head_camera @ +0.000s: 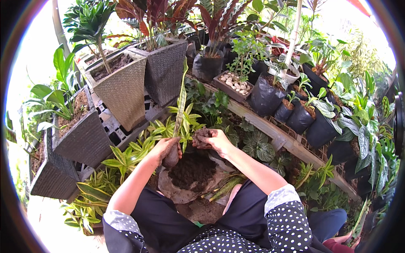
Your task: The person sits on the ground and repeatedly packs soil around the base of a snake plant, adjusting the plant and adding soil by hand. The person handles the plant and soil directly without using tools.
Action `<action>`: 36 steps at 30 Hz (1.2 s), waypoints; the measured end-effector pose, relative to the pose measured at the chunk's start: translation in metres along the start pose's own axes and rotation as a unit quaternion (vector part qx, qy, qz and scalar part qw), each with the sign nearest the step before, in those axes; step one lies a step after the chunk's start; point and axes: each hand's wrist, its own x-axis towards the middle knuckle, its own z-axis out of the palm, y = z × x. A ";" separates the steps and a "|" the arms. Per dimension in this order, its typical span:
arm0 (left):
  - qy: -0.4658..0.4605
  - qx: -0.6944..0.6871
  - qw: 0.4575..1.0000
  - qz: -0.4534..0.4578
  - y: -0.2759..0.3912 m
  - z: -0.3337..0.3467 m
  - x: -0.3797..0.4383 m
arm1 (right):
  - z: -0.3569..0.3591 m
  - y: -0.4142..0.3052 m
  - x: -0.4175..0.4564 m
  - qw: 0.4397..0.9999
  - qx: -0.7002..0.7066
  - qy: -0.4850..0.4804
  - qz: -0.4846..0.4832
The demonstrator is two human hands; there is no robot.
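Observation:
My left hand [167, 148] grips the base of a long, upright snake plant leaf [181, 104] with yellowish edges. Below my fingers a rounded dark lump [171, 159] sticks out; whether it is bare soil or a small bag, I cannot tell. In my right hand [216, 141] is a clump of dark, moist soil [201, 136], held to the right of the leaf and apart from it. Beneath both hands a pale sack [182, 193] lies opened around a heap of dark soil [193, 174]. Several cut snake plant leaves [226, 189] rest at its right edge, near my leg.
Tall textured planters [118, 88] stand on the left. A metal rail [262, 121] runs along the right, below black plant bags [267, 96] and a tray of white pebbles [235, 83]. Yellow-green plants [126, 159] crowd my left arm. Another person's leg [329, 221] shows at lower right.

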 end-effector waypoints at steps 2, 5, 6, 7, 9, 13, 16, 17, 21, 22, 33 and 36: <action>-0.003 0.003 1.000 0.007 -0.002 -0.001 0.002 | -0.001 0.001 0.000 1.000 0.023 -0.003 -0.001; -0.008 0.015 1.000 0.002 -0.001 -0.002 0.000 | -0.001 -0.003 0.000 0.999 0.049 0.010 0.006; -0.008 0.013 1.000 0.003 -0.001 -0.003 0.000 | 0.004 -0.008 -0.003 0.999 0.042 0.016 0.011; -0.008 0.012 1.000 0.003 -0.002 -0.004 -0.001 | 0.007 -0.011 -0.005 0.999 0.036 0.022 0.015; -0.009 0.009 1.000 0.007 -0.003 -0.006 0.001 | 0.001 -0.006 -0.001 1.000 0.010 0.021 0.002; -0.008 0.006 1.000 0.012 -0.005 -0.007 0.005 | -0.008 -0.001 0.004 0.999 0.029 0.004 -0.021; -0.004 -0.001 1.000 0.015 -0.005 -0.006 0.003 | -0.007 0.002 0.006 0.997 0.064 -0.019 -0.029; -0.004 -0.004 1.000 0.017 -0.005 -0.005 0.002 | -0.010 0.004 0.007 0.993 0.108 -0.042 -0.019; -0.015 -0.003 1.000 0.009 -0.006 -0.007 0.002 | -0.014 0.000 0.007 0.982 0.179 -0.054 0.035; -0.014 -0.004 1.000 0.009 -0.006 -0.008 0.003 | -0.012 -0.001 0.005 0.983 0.172 -0.037 0.054; -0.007 -0.003 1.000 0.006 -0.004 -0.005 0.001 | -0.003 -0.004 -0.004 0.981 0.149 -0.115 0.036; -0.006 0.002 1.000 0.005 -0.004 -0.003 0.000 | 0.002 -0.002 -0.005 0.995 0.073 -0.061 0.037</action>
